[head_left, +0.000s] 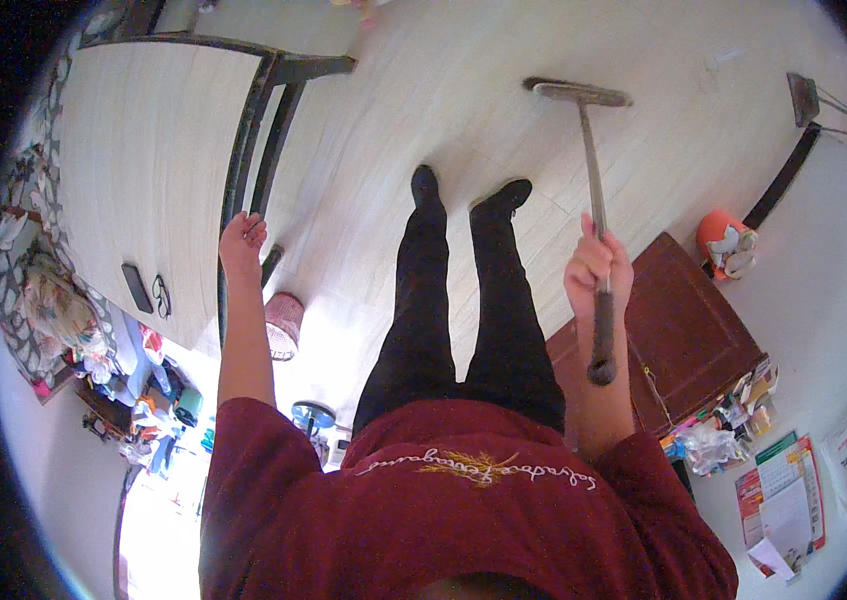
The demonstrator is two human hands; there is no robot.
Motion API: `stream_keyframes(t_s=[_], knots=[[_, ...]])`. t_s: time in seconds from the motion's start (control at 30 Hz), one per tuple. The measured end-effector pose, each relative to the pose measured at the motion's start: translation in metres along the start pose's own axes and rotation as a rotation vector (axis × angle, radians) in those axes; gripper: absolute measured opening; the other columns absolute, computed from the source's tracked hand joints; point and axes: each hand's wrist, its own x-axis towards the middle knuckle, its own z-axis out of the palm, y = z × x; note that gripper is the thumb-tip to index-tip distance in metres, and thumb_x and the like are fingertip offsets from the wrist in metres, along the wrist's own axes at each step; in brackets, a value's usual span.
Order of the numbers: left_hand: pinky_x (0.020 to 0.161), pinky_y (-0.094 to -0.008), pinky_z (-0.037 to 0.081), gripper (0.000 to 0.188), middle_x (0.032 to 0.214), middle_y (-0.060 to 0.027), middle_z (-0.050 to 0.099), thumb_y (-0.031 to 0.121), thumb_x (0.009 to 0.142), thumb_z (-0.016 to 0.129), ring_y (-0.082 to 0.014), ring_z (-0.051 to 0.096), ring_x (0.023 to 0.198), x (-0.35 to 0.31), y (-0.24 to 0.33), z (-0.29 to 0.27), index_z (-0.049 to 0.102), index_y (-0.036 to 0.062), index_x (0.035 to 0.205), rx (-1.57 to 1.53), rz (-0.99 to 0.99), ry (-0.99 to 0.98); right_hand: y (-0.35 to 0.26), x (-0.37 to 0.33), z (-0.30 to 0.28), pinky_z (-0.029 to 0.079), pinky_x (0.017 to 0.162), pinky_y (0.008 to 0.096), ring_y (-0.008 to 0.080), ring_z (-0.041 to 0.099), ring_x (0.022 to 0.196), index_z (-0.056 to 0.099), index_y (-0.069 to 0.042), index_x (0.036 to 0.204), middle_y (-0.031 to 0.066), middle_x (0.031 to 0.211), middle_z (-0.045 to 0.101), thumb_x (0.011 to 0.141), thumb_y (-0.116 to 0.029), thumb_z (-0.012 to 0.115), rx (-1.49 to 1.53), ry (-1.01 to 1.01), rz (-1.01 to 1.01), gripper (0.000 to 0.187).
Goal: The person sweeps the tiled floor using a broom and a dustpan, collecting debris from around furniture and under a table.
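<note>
My right hand (599,270) is wrapped round the shaft of a flat mop (594,165), just above its dark grip end. The mop's wide, narrow head (579,93) rests on the pale floor ahead of my feet, off to the right. My left hand (244,240) holds nothing that I can see; its fingers are loosely bent, a little apart. That hand hangs by the dark edge of a pale-topped table (164,130), and I cannot tell whether it touches it.
On the table lie a dark phone (137,288) and glasses (162,296). A reddish woven basket (284,325) stands beside it. To my right are a brown cabinet (689,320) with clutter on top and an orange-and-white bin (726,243). A dustpan (803,99) sits far right.
</note>
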Motion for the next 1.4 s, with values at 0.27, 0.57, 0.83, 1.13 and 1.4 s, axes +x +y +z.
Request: stream_keyframes(t_s=[0.27,0.57,0.83,1.13,1.4], knots=[[0.083,-0.0419,0.040,0.076,0.108,-0.0280,0.045,0.059,0.078,0.036,-0.0378,0.048,0.096,0.009,-0.003,0.003,0.024,-0.0080,0.113,-0.543,-0.173,0.015,0.018,-0.066,-0.011,0.026,0.028,0.0274,0.0118,0.032,0.032,0.039,-0.009,0.111,-0.0009,0.048,0.032,0.084,-0.022,0.041,-0.919,0.444,0.232,0.030],[0.084,-0.0404,0.039,0.087,0.109,-0.0265,0.043,0.068,0.074,0.027,-0.0364,0.047,0.099,0.046,-0.020,-0.010,0.032,-0.0081,0.116,-0.932,-0.251,0.018,0.091,-0.037,-0.039,0.032,0.031,0.0247,0.0098,0.038,0.033,0.043,0.000,0.107,0.0005,0.048,0.040,0.079,-0.013,0.049,-1.417,0.317,0.765,0.031],[0.081,-0.0406,0.041,0.083,0.098,-0.0228,0.051,0.067,0.075,0.025,-0.0342,0.051,0.091,0.055,-0.032,-0.019,0.039,-0.0081,0.109,-0.924,-0.234,0.043,0.176,0.085,-0.079,0.032,0.032,0.0256,0.0097,0.040,0.034,0.044,-0.006,0.073,0.0009,0.050,0.044,0.074,-0.014,0.053,-1.453,0.165,0.874,0.012],[0.082,-0.0483,0.040,0.081,0.107,-0.0260,0.047,0.065,0.076,0.025,-0.0376,0.047,0.098,0.058,-0.038,-0.023,0.038,-0.0068,0.112,-1.012,-0.187,0.081,0.037,0.057,-0.006,0.026,0.031,0.0183,0.0055,0.029,0.036,0.031,-0.016,0.125,-0.0049,0.050,0.030,0.082,-0.008,0.042,-1.054,0.430,0.491,0.045],[0.084,-0.0426,0.040,0.088,0.099,-0.0237,0.051,0.070,0.071,0.028,-0.0343,0.051,0.093,0.060,-0.025,-0.013,0.040,-0.0101,0.107,-1.081,-0.236,0.124,-0.013,0.023,0.045,0.030,0.031,0.0190,0.0074,0.031,0.035,0.026,-0.019,0.127,-0.0023,0.050,0.032,0.084,-0.012,0.041,-0.841,0.355,0.175,0.046]])
